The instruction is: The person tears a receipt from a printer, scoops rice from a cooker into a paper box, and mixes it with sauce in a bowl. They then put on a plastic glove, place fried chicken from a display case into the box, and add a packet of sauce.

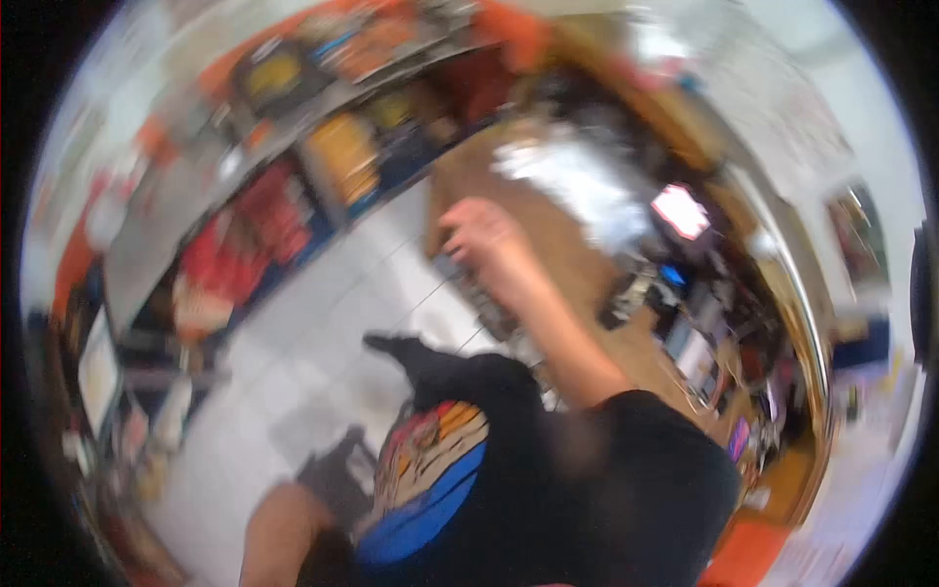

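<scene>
My right hand [481, 240] reaches out over the near corner of a brown desk [567, 259]. Its fingers are loosely bent and a little apart, with no object showing between them, though motion blurs the view. On the desk beyond the hand lies a bright, shiny silvery sheet [577, 181]. A small dark device [631, 293] rests to the right of my forearm. Of my left arm only a part [284, 533] shows at the lower left; the hand is out of view.
Shelves [293, 117] with boxes and red items [254, 230] curve along the left and back. White floor tiles [323, 313] lie between shelves and desk. A lit screen [682, 211], cables and clutter crowd the desk's right side, beside a shiny rail [797, 284].
</scene>
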